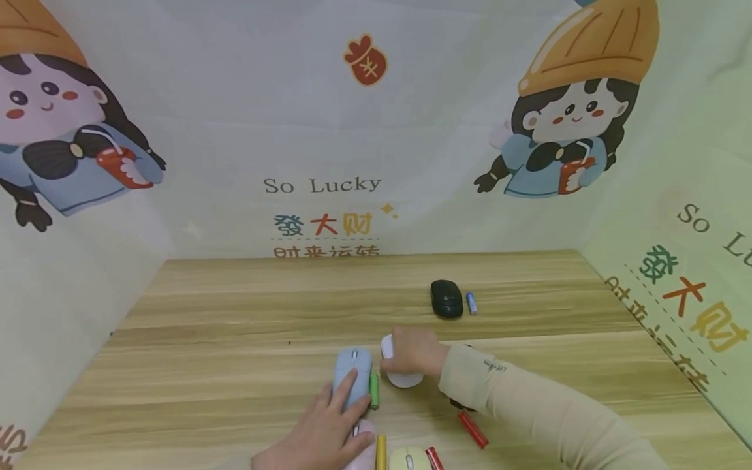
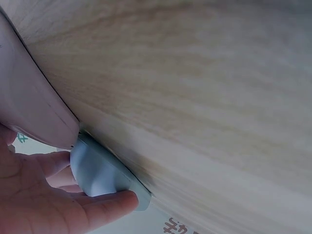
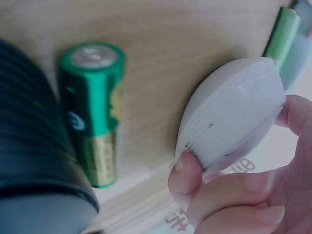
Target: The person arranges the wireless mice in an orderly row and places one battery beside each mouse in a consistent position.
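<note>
My right hand [image 1: 417, 352] grips a white computer mouse [image 3: 229, 112] between thumb and fingers; in the right wrist view it is tilted on the table. My left hand [image 1: 320, 427] lies with extended fingers on a light blue mouse [image 1: 354, 362], its thumb over a pale pink mouse [image 1: 365, 428]. Along the blue mouse's right side lies a green battery [image 1: 375, 391]. Close to the right hand, the right wrist view shows a green-and-gold battery [image 3: 92, 112] beside a dark, rounded object [image 3: 29, 122], mostly hidden by the sleeve in the head view.
Farther back are a black mouse [image 1: 446, 299] and a blue battery [image 1: 472, 303]. At the front stand a yellow mouse [image 1: 409, 459], a yellow battery [image 1: 381, 452] and a red battery [image 1: 434, 458]. Another red battery [image 1: 472, 429] lies by the right sleeve. A printed cloth [image 1: 235, 130] encloses the table.
</note>
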Motion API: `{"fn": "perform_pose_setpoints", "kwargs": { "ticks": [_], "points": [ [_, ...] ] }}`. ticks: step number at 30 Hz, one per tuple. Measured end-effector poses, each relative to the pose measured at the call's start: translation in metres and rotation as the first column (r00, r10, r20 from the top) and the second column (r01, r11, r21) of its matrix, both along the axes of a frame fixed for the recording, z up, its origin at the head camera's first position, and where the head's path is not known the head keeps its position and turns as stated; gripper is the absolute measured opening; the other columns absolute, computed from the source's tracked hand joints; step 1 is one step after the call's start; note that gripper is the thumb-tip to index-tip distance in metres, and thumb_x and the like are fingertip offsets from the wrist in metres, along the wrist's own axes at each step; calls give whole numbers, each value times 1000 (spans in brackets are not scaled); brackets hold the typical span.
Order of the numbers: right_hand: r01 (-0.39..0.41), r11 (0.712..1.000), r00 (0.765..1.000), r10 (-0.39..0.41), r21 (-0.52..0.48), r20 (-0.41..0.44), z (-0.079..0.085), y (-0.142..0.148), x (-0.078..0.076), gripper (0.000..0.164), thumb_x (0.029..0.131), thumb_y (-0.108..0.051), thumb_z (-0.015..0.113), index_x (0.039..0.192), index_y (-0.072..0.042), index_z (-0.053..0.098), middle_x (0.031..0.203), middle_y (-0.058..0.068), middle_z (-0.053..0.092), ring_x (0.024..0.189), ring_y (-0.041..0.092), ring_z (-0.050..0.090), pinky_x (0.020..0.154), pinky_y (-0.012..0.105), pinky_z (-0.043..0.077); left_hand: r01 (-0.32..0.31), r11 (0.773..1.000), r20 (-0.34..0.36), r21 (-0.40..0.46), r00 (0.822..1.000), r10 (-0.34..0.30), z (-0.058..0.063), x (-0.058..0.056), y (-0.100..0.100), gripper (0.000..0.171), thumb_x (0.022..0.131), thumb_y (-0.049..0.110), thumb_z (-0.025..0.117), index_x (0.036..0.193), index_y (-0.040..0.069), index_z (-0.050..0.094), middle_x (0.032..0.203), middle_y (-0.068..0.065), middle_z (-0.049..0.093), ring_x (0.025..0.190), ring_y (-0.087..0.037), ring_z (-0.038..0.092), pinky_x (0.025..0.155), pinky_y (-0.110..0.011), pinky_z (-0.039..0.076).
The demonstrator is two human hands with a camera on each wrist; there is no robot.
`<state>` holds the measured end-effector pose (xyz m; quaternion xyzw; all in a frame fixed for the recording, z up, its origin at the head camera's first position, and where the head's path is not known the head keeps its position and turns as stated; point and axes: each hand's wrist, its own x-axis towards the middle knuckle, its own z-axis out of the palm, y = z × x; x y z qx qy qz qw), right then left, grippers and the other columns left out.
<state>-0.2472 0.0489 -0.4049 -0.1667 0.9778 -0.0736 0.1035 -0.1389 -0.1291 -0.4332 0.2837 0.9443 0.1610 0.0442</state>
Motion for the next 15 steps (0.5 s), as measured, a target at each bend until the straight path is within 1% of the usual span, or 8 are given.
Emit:
{"fn": "perform_pose_setpoints", "kwargs": {
  "ticks": [2, 4, 6, 9, 13, 15],
  "points": [
    [23, 1000, 999, -23, -19, 27, 0, -2, -3, 31, 73, -37, 63, 79, -8, 54, 64, 2, 52, 53, 13, 50, 44, 24, 42, 1, 1000, -2, 0, 1000, -1, 0, 1, -1, 59, 91, 49, 43, 132, 7, 48, 146, -25, 22, 116, -60, 33, 90, -64, 36],
    [50, 998, 997, -48, -40, 62, 2, -4, -9, 34, 74, -37, 62, 87, -5, 56, 69, 4, 55, 56, 15, 52, 47, 25, 44, 5, 1000, -3, -4, 1000, -5, 0, 1, -1, 59, 91, 49, 43, 132, 7, 48, 146, -25, 23, 116, -60, 34, 89, -64, 37],
    [62, 996, 996, -58, -60, 71, 3, -5, -19, 44, 75, -37, 61, 100, -2, 56, 76, 6, 57, 61, 16, 53, 50, 26, 45, 11, 1000, -14, -3, 1000, -11, 0, 2, -2, 58, 91, 48, 44, 132, 7, 48, 145, -25, 23, 114, -60, 35, 88, -64, 38],
    [88, 993, 995, -84, -80, 45, 6, -6, -38, 54, 77, -40, 58, 114, -1, 53, 85, 9, 60, 68, 19, 55, 55, 29, 47, 21, 1000, -19, 11, 1000, -20, -1, 2, -3, 57, 92, 47, 44, 131, 6, 48, 145, -26, 23, 113, -60, 36, 86, -64, 38],
    [131, 986, 991, -133, -102, -10, 6, -3, -67, 58, 80, -44, 54, 119, -2, 50, 93, 12, 61, 72, 23, 57, 59, 33, 46, 32, 999, -20, 25, 999, -32, 0, 1, -3, 56, 92, 46, 44, 131, 5, 48, 145, -26, 24, 113, -61, 35, 86, -65, 38],
    [157, 980, 987, -160, -119, -17, 2, -1, -81, 61, 80, -44, 53, 122, -1, 47, 95, 14, 61, 72, 24, 57, 58, 34, 46, 33, 999, -15, 20, 999, -33, 1, 1, -3, 57, 92, 46, 43, 131, 5, 48, 145, -26, 23, 113, -60, 35, 86, -65, 38]
  ]
}}
